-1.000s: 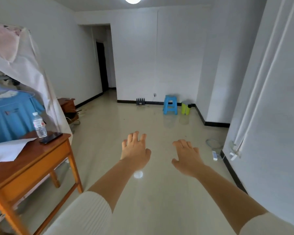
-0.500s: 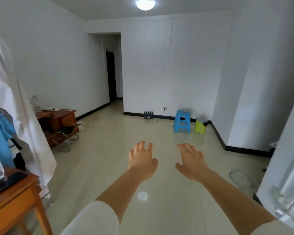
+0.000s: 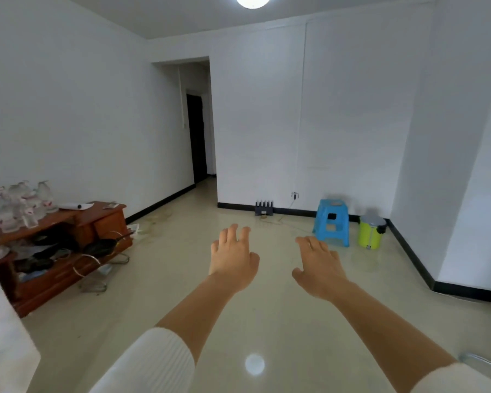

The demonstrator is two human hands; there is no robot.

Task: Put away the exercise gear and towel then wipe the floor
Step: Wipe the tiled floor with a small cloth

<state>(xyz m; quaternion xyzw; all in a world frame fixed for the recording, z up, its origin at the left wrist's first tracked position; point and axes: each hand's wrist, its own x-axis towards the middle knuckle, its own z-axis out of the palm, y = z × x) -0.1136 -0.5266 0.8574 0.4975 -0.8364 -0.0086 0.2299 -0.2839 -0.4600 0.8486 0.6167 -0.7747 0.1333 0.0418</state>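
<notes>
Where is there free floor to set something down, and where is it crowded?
The floor is bare in the middle, between the wooden cabinet and the black skirting on the right, below the left hand and right hand. Crowded: cabinet top with bottles, wire loops at its foot, blue stool and green bin at the far wall.

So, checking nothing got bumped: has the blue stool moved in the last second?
No. The blue stool still stands just left of the yellow bin by the far wall; only the view has shifted.
</notes>
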